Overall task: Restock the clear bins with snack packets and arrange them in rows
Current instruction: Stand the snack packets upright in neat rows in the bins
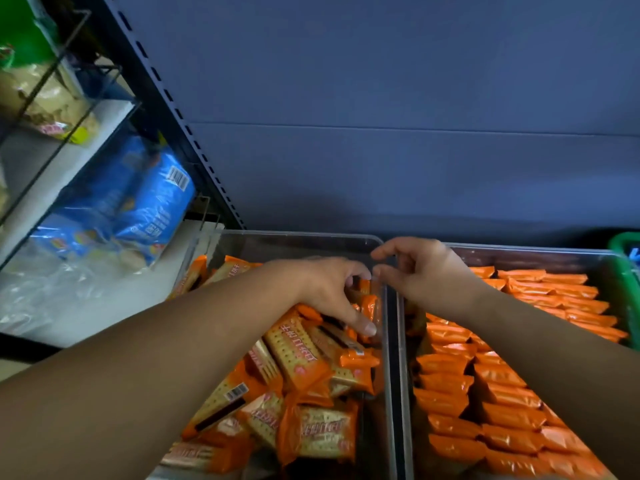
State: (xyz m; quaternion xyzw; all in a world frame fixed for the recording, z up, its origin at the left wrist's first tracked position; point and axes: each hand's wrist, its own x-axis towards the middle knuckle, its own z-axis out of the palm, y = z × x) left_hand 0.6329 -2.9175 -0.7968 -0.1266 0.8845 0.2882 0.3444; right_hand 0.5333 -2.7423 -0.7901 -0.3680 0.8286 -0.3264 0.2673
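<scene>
snack packets lie jumbled in the left bin; the left hand clasps some, the right hand hangs loosely curled, empty. arranging step; next they likely need standing in a row.

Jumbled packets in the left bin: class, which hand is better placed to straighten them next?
Left. The left hand is among the jumbled packets in the left bin, fingers around some; the right hand hangs empty above the bin walls.

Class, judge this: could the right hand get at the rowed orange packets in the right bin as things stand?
Probably yes: the right hand hangs above the lidless right bin, and nothing covers the rowed packets.
</scene>
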